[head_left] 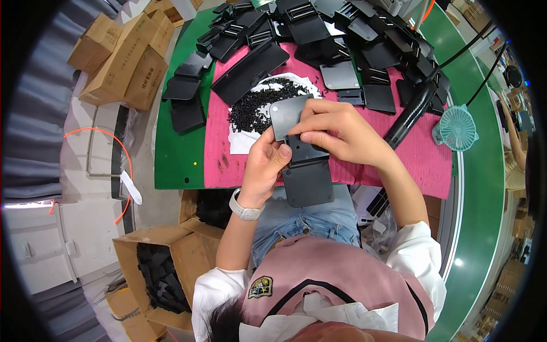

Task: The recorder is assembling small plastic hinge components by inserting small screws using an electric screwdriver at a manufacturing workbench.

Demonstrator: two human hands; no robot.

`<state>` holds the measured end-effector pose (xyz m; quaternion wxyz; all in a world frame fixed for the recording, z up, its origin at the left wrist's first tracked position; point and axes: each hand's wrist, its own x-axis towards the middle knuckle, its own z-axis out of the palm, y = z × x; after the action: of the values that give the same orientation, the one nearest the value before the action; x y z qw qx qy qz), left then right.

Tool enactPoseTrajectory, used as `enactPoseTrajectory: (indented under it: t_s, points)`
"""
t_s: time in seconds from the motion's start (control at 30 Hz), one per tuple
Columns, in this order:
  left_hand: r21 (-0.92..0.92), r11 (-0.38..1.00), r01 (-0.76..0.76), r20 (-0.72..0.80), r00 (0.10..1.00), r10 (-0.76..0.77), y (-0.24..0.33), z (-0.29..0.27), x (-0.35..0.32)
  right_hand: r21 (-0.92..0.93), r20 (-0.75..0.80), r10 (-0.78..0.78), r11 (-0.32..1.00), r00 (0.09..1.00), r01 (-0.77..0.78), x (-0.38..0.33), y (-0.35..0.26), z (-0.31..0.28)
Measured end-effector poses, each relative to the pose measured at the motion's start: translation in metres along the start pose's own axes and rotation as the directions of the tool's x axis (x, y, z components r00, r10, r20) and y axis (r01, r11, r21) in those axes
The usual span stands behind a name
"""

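Note:
My left hand (265, 162) is closed round the edge of a black plastic folding bracket (309, 187), its thumb on the near face. The bracket has a flat rounded plate at either end and a narrower middle section. At its upper joint, my right hand (339, 131) pinches with thumb and fingers pressed together against the bracket. Whatever sits between those fingertips is hidden. Just beyond the left hand, many small black pegs (246, 117) lie heaped on a white cloth (241, 145).
Similar black brackets (305, 25) pile up along the far side of the pink mat (219, 176). A teal fan (457, 128) and a black tube (411, 114) stand at the right. Below left, an open carton (128, 242) holds black parts. More cartons (122, 62) are stacked far left.

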<state>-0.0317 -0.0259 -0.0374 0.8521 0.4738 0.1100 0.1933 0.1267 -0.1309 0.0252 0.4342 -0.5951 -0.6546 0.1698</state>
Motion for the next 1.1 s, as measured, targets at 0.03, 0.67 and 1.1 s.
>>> enactPoseTrajectory:
  t_s: [0.03,0.67,1.1]
  points:
    - [0.002,1.000,0.001,0.015,1.000,-0.001,-0.002,-0.004,0.001,0.072,-0.041,0.027,0.997,0.999,-0.024,-0.002,0.001,0.000]
    - [-0.015,0.999,0.039,0.106,0.994,-0.037,-0.016,0.015,0.002,-0.283,-0.411,-0.010,0.952,0.912,-0.117,-0.046,-0.009,0.020]
    - [0.574,0.818,-0.024,0.214,0.969,-0.122,-0.026,0.051,0.014,-0.093,-0.668,0.267,0.896,0.695,-0.434,-0.098,-0.013,0.007]
